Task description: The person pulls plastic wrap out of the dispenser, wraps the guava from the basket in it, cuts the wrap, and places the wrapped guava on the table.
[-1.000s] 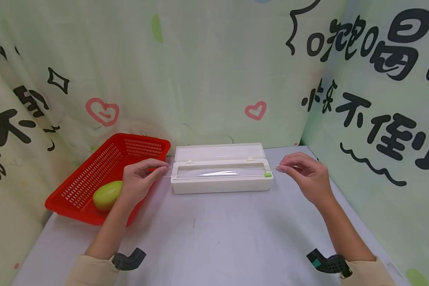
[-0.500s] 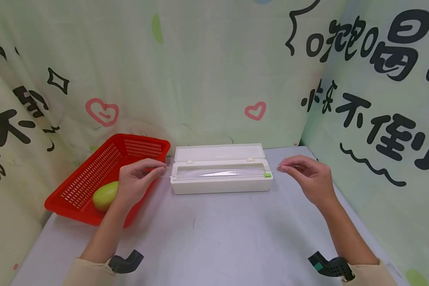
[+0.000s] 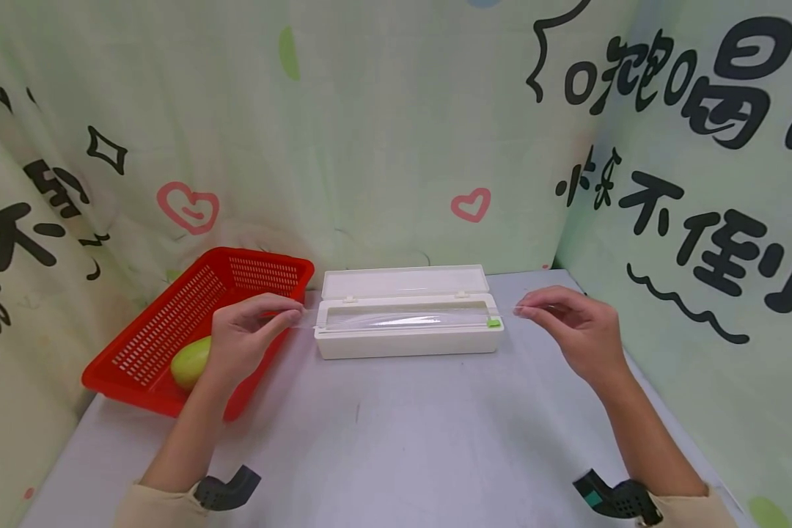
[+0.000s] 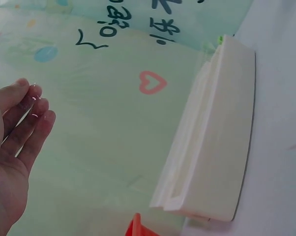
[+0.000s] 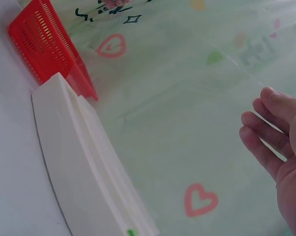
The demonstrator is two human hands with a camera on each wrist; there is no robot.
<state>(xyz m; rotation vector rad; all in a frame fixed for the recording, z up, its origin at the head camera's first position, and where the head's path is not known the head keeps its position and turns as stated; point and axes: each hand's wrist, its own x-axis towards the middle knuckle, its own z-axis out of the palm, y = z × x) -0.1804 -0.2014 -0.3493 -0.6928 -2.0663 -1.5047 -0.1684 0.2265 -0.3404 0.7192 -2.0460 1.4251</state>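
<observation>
A white cling film dispenser box (image 3: 409,343) stands at the back of the table, its lid (image 3: 405,280) tipped back. A green slider (image 3: 493,322) sits at its right end. My left hand (image 3: 247,337) is off the box's left end, my right hand (image 3: 576,334) off its right end. Each pinches clear cling film between thumb and fingertips, both raised above the table. One film edge (image 5: 249,73) shows as a thin bright line running to the right thumb; most of the sheet is too transparent to make out.
Left of the box stands a red plastic basket (image 3: 135,396) with a yellow-green oval fruit (image 3: 188,364) in it. My left forearm passes in front of both. Printed curtains (image 3: 383,147) hang behind and beside the white-covered table (image 3: 396,440).
Both hands have drifted slightly apart, the left hand leftward and the right hand rightward, still pinching the film. The box and basket have not moved.
</observation>
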